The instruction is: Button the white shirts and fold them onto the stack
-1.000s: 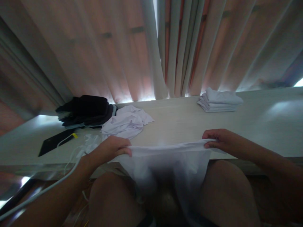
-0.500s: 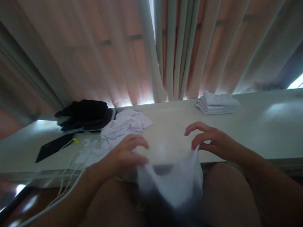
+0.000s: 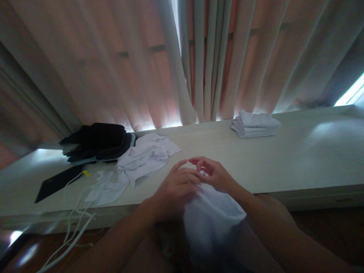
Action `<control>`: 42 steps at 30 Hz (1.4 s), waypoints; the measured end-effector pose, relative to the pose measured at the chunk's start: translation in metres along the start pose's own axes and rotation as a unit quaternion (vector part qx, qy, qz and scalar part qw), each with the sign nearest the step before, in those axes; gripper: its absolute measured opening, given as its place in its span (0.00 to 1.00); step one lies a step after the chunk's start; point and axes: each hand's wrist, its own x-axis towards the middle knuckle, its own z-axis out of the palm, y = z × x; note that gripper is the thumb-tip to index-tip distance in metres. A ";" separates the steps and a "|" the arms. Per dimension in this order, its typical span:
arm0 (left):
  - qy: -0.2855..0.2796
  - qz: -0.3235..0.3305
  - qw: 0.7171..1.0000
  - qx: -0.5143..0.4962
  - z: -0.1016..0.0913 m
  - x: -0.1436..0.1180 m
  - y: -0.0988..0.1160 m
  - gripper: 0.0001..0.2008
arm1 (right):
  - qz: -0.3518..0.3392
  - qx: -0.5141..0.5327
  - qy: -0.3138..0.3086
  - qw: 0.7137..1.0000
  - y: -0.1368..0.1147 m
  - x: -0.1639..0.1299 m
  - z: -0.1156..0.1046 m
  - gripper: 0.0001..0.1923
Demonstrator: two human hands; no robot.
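Note:
A white cloth [image 3: 214, 214], perhaps a garment, hangs from both hands over my lap, its lower part blurred. My left hand [image 3: 182, 182] is closed on the cloth's upper edge. Close against it, my right hand [image 3: 214, 175] pinches the same edge, a small white bunch showing between the fingers. On the table just beyond my left hand lies a crumpled white cloth [image 3: 146, 157]. A folded white stack [image 3: 256, 125] sits farther back to the right, apart from both hands.
A pile of black folded cloth [image 3: 99, 140] stands at the back left of the pale table [image 3: 298, 163]. In front of it lie a flat black object [image 3: 58, 184] and white cables [image 3: 69, 227], which hang over the table edge. Curtains [image 3: 127, 76] hang behind the table.
My hands, apart before with the cloth stretched between them, have come together. The cloth's top edge is now gathered, and the rest hangs below to the right.

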 end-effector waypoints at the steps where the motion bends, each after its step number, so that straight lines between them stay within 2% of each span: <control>1: -0.003 -0.030 1.000 -0.003 -0.003 0.000 -0.001 0.06 | 0.030 0.026 0.036 0.999 0.005 -0.001 -0.004 0.15; 4: 0.013 -0.122 0.992 0.024 -0.014 0.003 -0.006 0.08 | 0.108 0.076 0.175 0.976 0.023 -0.012 -0.009 0.20; 6: 0.033 -0.194 0.978 0.065 -0.024 0.009 -0.009 0.09 | 0.115 0.103 0.221 0.963 0.032 -0.023 -0.004 0.24; 7: 0.034 -0.224 0.970 0.087 -0.030 0.013 -0.010 0.09 | 0.104 0.113 0.207 0.966 0.035 -0.028 0.002 0.27; 9: 0.023 -0.260 0.957 0.128 -0.043 0.023 -0.010 0.11 | 0.055 0.122 0.130 0.982 0.034 -0.034 0.018 0.39; 11: 0.003 -0.268 0.949 0.168 -0.058 0.036 -0.005 0.12 | 0.003 0.117 0.069 0.991 0.024 -0.032 0.034 0.49; 12: -0.001 -0.272 0.944 0.189 -0.067 0.043 -0.001 0.12 | -0.016 0.111 0.061 0.992 0.017 -0.028 0.041 0.52; 14: 0.006 -0.282 0.931 0.233 -0.084 0.061 0.010 0.12 | -0.026 0.096 0.086 0.991 -0.001 -0.012 0.053 0.51; 18: 0.044 -0.305 0.912 0.272 -0.115 0.104 0.027 0.12 | -0.005 0.126 0.127 0.984 -0.032 0.044 0.062 0.31; 20: 0.062 -0.319 0.908 0.263 -0.126 0.124 0.020 0.12 | -0.025 0.155 0.128 0.979 -0.042 0.077 0.058 0.25; 23: 0.072 -0.358 0.900 0.239 -0.129 0.142 -0.016 0.13 | -0.045 0.099 0.186 0.977 -0.040 0.114 0.044 0.27; 26: 0.074 -0.427 0.887 0.159 -0.109 0.137 -0.067 0.13 | -0.061 -0.048 0.318 0.945 -0.015 0.117 0.030 0.34; 28: 0.059 -0.481 0.871 0.078 -0.083 0.124 -0.095 0.14 | -0.095 -0.137 0.355 0.920 0.009 0.099 0.025 0.38; 32: 0.025 -0.517 0.856 -0.015 -0.022 0.094 -0.127 0.14 | -0.151 -0.291 0.309 0.893 0.051 0.052 0.022 0.46; 35: 0.009 -0.544 0.836 -0.072 0.020 0.073 -0.138 0.12 | -0.119 -0.360 0.216 0.900 0.077 0.035 0.018 0.34; 37: 0.017 -0.575 0.809 -0.119 0.046 0.057 -0.144 0.11 | -0.063 -0.355 0.159 0.919 0.096 0.034 0.014 0.23; 39: 0.058 -0.594 0.778 -0.195 0.069 0.038 -0.151 0.10 | 0.006 -0.313 0.135 0.940 0.114 0.037 0.010 0.15; 42: 0.145 -0.591 0.708 -0.357 0.095 0.005 -0.161 0.11 | 0.104 -0.195 0.138 0.966 0.139 0.044 0.004 0.12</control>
